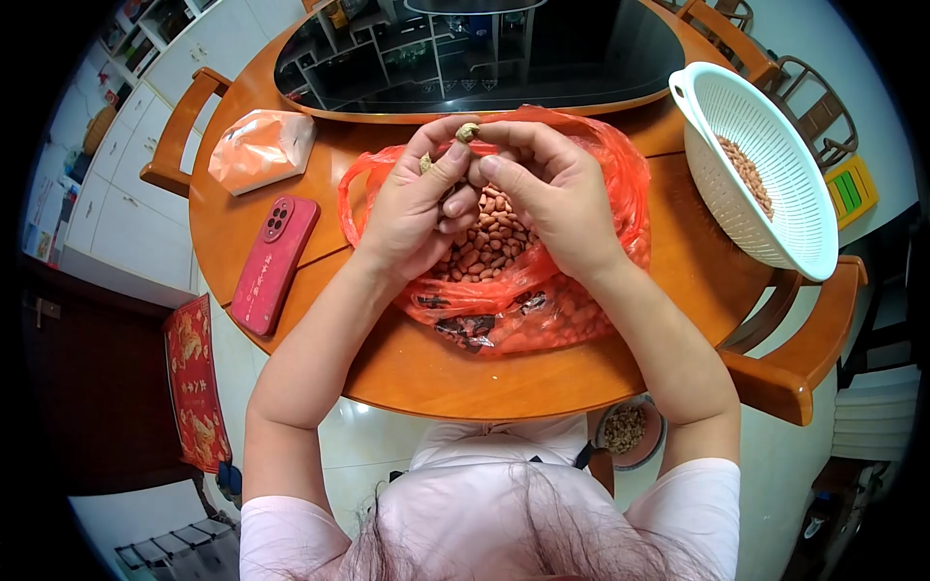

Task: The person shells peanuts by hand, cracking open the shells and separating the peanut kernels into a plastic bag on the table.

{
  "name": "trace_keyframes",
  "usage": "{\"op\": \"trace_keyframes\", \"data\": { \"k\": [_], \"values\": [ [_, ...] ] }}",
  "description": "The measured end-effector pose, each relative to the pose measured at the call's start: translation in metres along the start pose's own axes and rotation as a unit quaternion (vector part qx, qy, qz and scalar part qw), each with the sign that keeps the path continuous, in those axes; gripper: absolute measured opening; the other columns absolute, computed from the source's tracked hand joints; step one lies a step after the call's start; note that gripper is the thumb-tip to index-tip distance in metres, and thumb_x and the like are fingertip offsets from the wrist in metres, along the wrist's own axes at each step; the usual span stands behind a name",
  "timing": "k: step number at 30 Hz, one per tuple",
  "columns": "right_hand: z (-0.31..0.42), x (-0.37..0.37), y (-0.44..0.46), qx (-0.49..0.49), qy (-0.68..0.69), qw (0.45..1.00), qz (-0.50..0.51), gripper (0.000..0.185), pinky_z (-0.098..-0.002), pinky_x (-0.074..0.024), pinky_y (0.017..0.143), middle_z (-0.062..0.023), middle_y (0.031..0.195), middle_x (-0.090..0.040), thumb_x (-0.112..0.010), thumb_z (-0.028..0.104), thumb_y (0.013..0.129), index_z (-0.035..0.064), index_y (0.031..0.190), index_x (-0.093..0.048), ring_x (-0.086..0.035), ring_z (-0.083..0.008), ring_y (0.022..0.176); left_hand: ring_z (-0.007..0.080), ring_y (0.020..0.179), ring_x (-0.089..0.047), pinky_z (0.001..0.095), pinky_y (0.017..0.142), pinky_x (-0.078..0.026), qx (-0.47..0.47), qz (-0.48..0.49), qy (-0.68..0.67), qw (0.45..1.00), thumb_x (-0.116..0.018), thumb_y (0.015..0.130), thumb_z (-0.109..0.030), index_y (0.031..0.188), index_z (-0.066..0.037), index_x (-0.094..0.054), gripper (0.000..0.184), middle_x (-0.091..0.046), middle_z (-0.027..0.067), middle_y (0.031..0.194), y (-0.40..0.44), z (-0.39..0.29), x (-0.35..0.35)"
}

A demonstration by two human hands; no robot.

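Above a red plastic bag (pixel 591 281), my left hand (pixel 412 208) is closed, with a small peanut in its shell (pixel 467 133) pinched at its fingertips. A second bit of shell (pixel 425 163) shows between its fingers. My right hand (pixel 562 194) meets it from the other side, thumb and index finger closed against the same peanut. Many reddish-brown shelled peanut kernels (pixel 489 247) lie in the bag's opening, right below both hands. What the curled lower fingers of my left hand hold is partly hidden.
A white colander (pixel 746 208) with kernels sits at the table's right edge. On the left are a red phone (pixel 274 266) and a tissue pack (pixel 262 150). A black glass turntable (pixel 484 63) fills the back. Below the table edge, a bowl (pixel 654 445) holds shells.
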State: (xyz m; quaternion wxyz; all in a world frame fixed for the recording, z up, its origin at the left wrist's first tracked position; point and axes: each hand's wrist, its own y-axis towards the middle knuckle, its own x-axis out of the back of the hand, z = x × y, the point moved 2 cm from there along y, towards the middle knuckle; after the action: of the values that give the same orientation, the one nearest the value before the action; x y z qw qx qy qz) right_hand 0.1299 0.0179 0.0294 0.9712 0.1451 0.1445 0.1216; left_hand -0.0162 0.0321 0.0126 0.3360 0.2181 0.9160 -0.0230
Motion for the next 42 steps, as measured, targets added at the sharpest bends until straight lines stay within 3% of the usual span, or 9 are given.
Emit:
{"op": "trace_keyframes", "data": {
  "k": [3,6,12,18,24,28,34,37,42],
  "values": [
    [-0.01,0.004,0.003,0.085,-0.082,0.993,-0.022,0.017,-0.0207,-0.0485,0.069,-0.0037,0.082,-0.063,-0.06,0.003,0.085,-0.0032,0.101,-0.062,-0.06,-0.0071,0.075,0.002,0.054,-0.043,0.0135,0.043,-0.031,0.025,0.005,0.0,1.0,-0.051,0.095,-0.021,0.116,-0.011,-0.047,0.023,-0.055,0.0004,0.079,-0.001,-0.001,0.0],
    [-0.008,0.003,0.001,0.087,-0.104,0.99,-0.038,0.016,-0.0209,-0.049,0.067,-0.005,0.082,-0.064,-0.059,0.003,0.086,-0.0032,0.099,-0.063,-0.061,-0.0078,0.073,0.0022,0.054,-0.043,0.0136,0.043,-0.032,0.029,-0.001,0.006,1.0,-0.05,0.096,-0.021,0.115,-0.011,-0.048,0.022,-0.055,0.0003,0.079,-0.001,0.001,-0.002],
    [-0.006,-0.006,-0.002,0.023,0.009,0.999,-0.036,0.018,-0.0218,-0.0497,0.067,-0.0058,0.084,-0.064,-0.058,0.003,0.087,-0.0031,0.104,-0.063,-0.063,-0.01,0.074,0.0023,0.052,-0.041,0.0144,0.043,-0.031,-0.005,-0.018,-0.02,1.0,-0.049,0.096,-0.021,0.112,-0.011,-0.05,0.019,-0.055,0.0001,0.079,0.002,0.003,0.002],
    [-0.016,0.0,0.001,0.161,-0.205,0.965,-0.038,0.023,-0.0216,-0.0496,0.068,-0.0059,0.088,-0.06,-0.063,0.006,0.084,-0.0014,0.106,-0.062,-0.062,-0.0095,0.078,0.0022,0.052,-0.041,0.0149,0.042,-0.031,0.007,-0.029,-0.044,0.999,-0.049,0.096,-0.023,0.109,-0.01,-0.05,0.018,-0.055,-0.0005,0.077,0.003,0.004,0.005],
    [-0.012,0.007,0.005,0.073,-0.18,0.98,-0.042,0.019,-0.023,-0.047,0.062,-0.0051,0.082,-0.061,-0.066,0.011,0.083,0.0011,0.099,-0.062,-0.058,-0.0081,0.069,0.0023,0.052,-0.042,0.0152,0.042,-0.031,0.029,-0.041,0.081,0.995,-0.05,0.096,-0.026,0.099,-0.009,-0.053,0.017,-0.054,-0.0011,0.075,-0.001,0.005,0.002],
    [-0.014,0.008,0.007,0.164,-0.235,0.958,0.002,0.018,-0.0282,-0.0469,0.062,-0.0083,0.08,-0.061,-0.062,0.014,0.086,0.0017,0.099,-0.061,-0.059,-0.0167,0.068,0.0031,0.052,-0.042,0.0153,0.043,-0.03,0.042,-0.007,0.081,0.996,-0.05,0.096,-0.023,0.094,-0.009,-0.052,0.014,-0.054,-0.0012,0.075,-0.004,0.008,-0.002],
    [-0.008,0.001,0.002,0.221,-0.34,0.913,-0.034,0.012,-0.0346,-0.0476,0.065,-0.0157,0.08,-0.059,-0.051,0.01,0.091,0.0003,0.09,-0.058,-0.059,-0.03,0.072,0.0036,0.051,-0.043,0.0159,0.042,-0.03,0.036,-0.015,0.058,0.998,-0.049,0.096,-0.023,0.091,-0.009,-0.05,0.015,-0.053,-0.0006,0.072,-0.004,0.014,-0.004],
    [-0.008,0.0,0.002,0.264,-0.361,0.893,-0.043,0.012,-0.0353,-0.0475,0.064,-0.0155,0.079,-0.059,-0.049,0.009,0.091,0.0002,0.088,-0.058,-0.059,-0.0304,0.071,0.0038,0.051,-0.043,0.016,0.041,-0.03,0.035,-0.025,0.05,0.998,-0.049,0.096,-0.023,0.091,-0.009,-0.05,0.015,-0.054,-0.0004,0.072,-0.005,0.015,-0.008],
    [-0.007,-0.001,0.001,0.231,-0.336,0.912,-0.044,0.012,-0.0348,-0.0473,0.063,-0.0155,0.076,-0.058,-0.049,0.007,0.091,-0.0005,0.087,-0.058,-0.059,-0.0298,0.069,0.0042,0.05,-0.043,0.0162,0.041,-0.03,0.046,-0.025,0.061,0.997,-0.047,0.096,-0.023,0.092,-0.008,-0.049,0.016,-0.053,-0.0003,0.072,-0.006,0.01,-0.01]
  ]
}}
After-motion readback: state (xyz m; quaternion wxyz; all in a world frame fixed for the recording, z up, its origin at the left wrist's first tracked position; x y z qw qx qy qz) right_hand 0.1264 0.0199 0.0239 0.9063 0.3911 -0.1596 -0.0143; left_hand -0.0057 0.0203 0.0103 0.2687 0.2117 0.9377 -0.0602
